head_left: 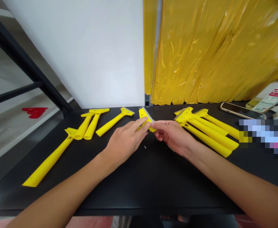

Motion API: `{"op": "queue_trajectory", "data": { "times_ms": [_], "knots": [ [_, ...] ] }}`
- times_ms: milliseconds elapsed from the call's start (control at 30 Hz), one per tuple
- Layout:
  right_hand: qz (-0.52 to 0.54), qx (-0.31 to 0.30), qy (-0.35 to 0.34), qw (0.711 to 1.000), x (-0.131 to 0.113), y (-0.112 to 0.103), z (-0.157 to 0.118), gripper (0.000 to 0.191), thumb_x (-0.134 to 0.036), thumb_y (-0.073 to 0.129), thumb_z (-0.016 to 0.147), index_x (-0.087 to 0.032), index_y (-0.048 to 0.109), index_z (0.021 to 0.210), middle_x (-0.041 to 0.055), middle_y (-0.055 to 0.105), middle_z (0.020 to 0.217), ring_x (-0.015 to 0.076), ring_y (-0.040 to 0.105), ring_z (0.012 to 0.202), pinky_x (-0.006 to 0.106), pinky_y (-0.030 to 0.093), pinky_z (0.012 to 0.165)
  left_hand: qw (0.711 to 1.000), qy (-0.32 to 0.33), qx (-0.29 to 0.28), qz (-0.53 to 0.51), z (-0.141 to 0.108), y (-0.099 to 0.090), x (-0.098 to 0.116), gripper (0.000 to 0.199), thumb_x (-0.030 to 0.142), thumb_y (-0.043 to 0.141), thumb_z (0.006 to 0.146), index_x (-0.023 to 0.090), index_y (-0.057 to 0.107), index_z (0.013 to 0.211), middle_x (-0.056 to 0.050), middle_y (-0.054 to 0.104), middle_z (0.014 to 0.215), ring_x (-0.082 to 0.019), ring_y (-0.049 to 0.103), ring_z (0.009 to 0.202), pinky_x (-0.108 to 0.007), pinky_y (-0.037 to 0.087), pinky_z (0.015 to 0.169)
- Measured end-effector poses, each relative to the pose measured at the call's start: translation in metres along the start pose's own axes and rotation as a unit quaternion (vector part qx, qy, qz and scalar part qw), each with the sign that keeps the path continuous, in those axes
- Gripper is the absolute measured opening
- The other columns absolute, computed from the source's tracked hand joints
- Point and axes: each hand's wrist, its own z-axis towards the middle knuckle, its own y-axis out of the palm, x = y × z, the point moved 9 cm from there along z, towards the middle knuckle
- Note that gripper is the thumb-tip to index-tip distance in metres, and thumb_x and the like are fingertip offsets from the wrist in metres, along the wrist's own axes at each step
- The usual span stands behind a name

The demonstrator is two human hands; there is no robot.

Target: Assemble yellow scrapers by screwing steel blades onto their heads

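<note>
One yellow plastic scraper (pixel 145 118) sits pinched between both hands, near the far edge of the black table (pixel 153 190), its head tilted up. The head is flat and wide, with a strip of bright metal blade (pixel 146 113) along its end. The left hand (pixel 126 142) holds it in a narrow fingertip pinch from one side; the right hand (pixel 173 136) closes on it just as tightly from the other. A tiny silver bit (pixel 145 147) – too small to identify – lies just below them.

Four more scrapers lie to the left, and about four overlap in a cluster (pixel 206 131) to the right, all with smooth, tapered handles. Beyond them are a phone (pixel 242 110) on the table, a crinkled yellow plastic sheet (pixel 212 47) and a white wall (pixel 93 53).
</note>
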Motion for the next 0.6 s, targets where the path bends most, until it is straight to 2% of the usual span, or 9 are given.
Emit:
{"op": "queue_trajectory", "data": {
  "times_ms": [167,300,367,433,467,500,567,600],
  "knots": [
    [0.044,-0.022,0.016,0.999,0.002,0.006,-0.002,0.019,-0.026,0.085,0.071,-0.013,0.074,0.079,-0.0012,0.059,0.066,0.0081,0.051,0.059,0.020,0.038,0.052,1.000,0.019,0.011,0.005,-0.003,-0.001,-0.002,0.033,0.011,0.055,0.097,0.016,0.064,0.128,-0.011,0.068,0.136,-0.026,0.071,0.113,-0.041,0.058,0.099],
    [0.027,-0.062,0.002,0.998,-0.009,0.015,-0.008,0.023,-0.032,0.085,0.074,-0.014,0.071,0.080,-0.0010,0.058,0.070,0.0086,0.051,0.061,0.021,0.039,0.054,0.999,0.025,0.036,-0.011,-0.004,-0.009,-0.004,0.037,0.008,0.054,0.096,0.017,0.066,0.130,-0.009,0.067,0.137,-0.026,0.070,0.116,-0.041,0.058,0.101],
    [-0.013,-0.068,-0.010,0.998,-0.018,0.017,-0.011,0.031,-0.045,0.078,0.080,-0.015,0.070,0.083,0.0003,0.060,0.072,0.0101,0.053,0.061,0.023,0.040,0.055,0.997,0.010,0.057,-0.046,-0.003,-0.013,-0.009,0.037,0.011,0.057,0.096,0.018,0.068,0.130,-0.009,0.068,0.135,-0.025,0.070,0.117,-0.039,0.057,0.102],
    [-0.131,-0.047,-0.044,0.989,-0.030,0.012,-0.014,0.042,-0.059,0.064,0.088,-0.017,0.069,0.085,0.0018,0.062,0.074,0.0125,0.054,0.061,0.026,0.039,0.054,0.990,-0.044,0.085,-0.100,-0.001,-0.017,-0.022,0.032,0.016,0.061,0.095,0.019,0.072,0.125,-0.008,0.072,0.129,-0.024,0.072,0.114,-0.038,0.056,0.104],
    [-0.235,-0.027,-0.071,0.969,-0.039,0.008,-0.016,0.047,-0.064,0.058,0.090,-0.018,0.068,0.084,0.0027,0.063,0.074,0.0140,0.055,0.061,0.027,0.038,0.054,0.982,-0.093,0.102,-0.131,-0.001,-0.018,-0.033,0.028,0.019,0.064,0.094,0.019,0.075,0.120,-0.008,0.074,0.124,-0.024,0.073,0.111,-0.038,0.057,0.103],
    [-0.366,-0.002,-0.102,0.925,-0.048,0.003,-0.018,0.049,-0.066,0.055,0.091,-0.019,0.068,0.079,0.0031,0.063,0.072,0.0154,0.055,0.061,0.028,0.036,0.055,0.967,-0.154,0.118,-0.165,-0.002,-0.019,-0.046,0.025,0.022,0.067,0.092,0.019,0.077,0.115,-0.007,0.078,0.116,-0.025,0.075,0.106,-0.039,0.059,0.100],
    [-0.620,0.041,-0.123,0.774,-0.057,-0.005,-0.022,0.050,-0.067,0.060,0.086,-0.021,0.065,0.069,0.0041,0.063,0.068,0.0191,0.056,0.063,0.031,0.032,0.057,0.914,-0.290,0.139,-0.248,-0.007,-0.016,-0.075,0.023,0.028,0.072,0.088,0.017,0.079,0.106,-0.007,0.081,0.096,-0.026,0.078,0.088,-0.039,0.065,0.083],
    [-0.702,0.037,-0.096,0.705,-0.053,-0.010,-0.022,0.049,-0.067,0.062,0.084,-0.021,0.065,0.067,0.0047,0.064,0.066,0.0207,0.056,0.063,0.031,0.030,0.057,0.877,-0.345,0.148,-0.300,-0.011,-0.012,-0.086,0.023,0.030,0.074,0.085,0.015,0.079,0.102,-0.007,0.081,0.087,-0.026,0.078,0.078,-0.037,0.066,0.070]
  ]
}}
